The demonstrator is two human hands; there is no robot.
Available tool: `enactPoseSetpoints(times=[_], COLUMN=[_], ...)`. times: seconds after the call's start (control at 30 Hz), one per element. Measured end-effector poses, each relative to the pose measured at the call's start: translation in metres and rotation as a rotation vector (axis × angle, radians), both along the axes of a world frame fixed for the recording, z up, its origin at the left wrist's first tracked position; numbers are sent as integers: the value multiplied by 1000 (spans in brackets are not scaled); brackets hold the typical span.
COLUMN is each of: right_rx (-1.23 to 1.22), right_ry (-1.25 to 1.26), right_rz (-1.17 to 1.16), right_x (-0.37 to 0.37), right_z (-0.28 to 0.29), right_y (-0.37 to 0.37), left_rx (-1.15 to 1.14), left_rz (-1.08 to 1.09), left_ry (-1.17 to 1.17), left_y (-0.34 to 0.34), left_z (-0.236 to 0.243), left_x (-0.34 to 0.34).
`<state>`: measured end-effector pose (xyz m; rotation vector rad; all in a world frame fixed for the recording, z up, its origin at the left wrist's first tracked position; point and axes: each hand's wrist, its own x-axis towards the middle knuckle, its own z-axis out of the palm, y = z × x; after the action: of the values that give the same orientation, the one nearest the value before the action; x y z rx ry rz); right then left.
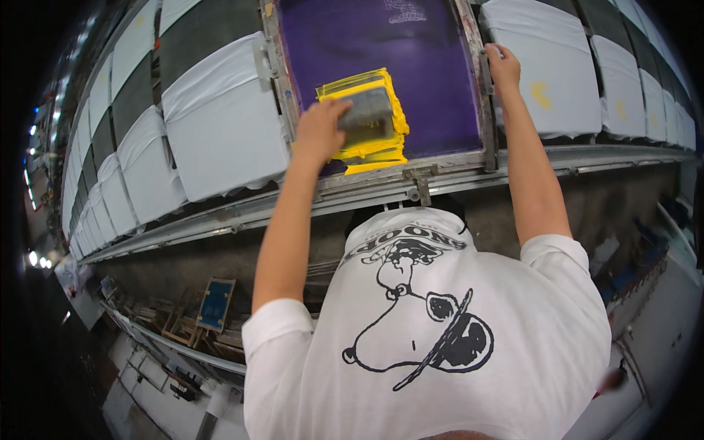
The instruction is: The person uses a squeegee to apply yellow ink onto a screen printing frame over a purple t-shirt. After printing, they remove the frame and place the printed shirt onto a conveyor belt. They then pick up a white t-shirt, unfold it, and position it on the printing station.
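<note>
Worktop [194, 48] runs wide, purple screen [433, 92] at its front edge, open mesh right of and beyond the yellow ink [400, 123]. Blurred grey scraper [369, 116] sits over the ink, gripped by left hand's [320, 130] fingers, elbow slightly bent; right hand [504, 70] reaches forward, fingers closed on the frame's [477, 95] right edge

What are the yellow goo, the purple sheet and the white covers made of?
The yellow goo looks like thick, wet ink or paint: it's smeared in ridges. The purple sheet may be coated mesh, smooth and faintly shiny, held flat inside a frame. The white covers look like matte cloth, with soft wrinkles.
</note>
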<state>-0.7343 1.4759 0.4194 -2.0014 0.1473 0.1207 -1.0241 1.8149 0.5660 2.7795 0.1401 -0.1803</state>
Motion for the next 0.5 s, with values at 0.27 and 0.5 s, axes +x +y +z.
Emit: enactPoseSetpoints(times=[0.27, 0.5], right_rx=[217, 449], right_ry=[-57, -14], right_rz=[-145, -105], right_x=[3, -63], right_z=[57, 130], right_y=[4, 115], left_rx=[-89, -190], left_rz=[-19, 11], left_ry=[-127, -80], left_y=[-47, 65], left_z=[13, 52], left_x=[-116, -158])
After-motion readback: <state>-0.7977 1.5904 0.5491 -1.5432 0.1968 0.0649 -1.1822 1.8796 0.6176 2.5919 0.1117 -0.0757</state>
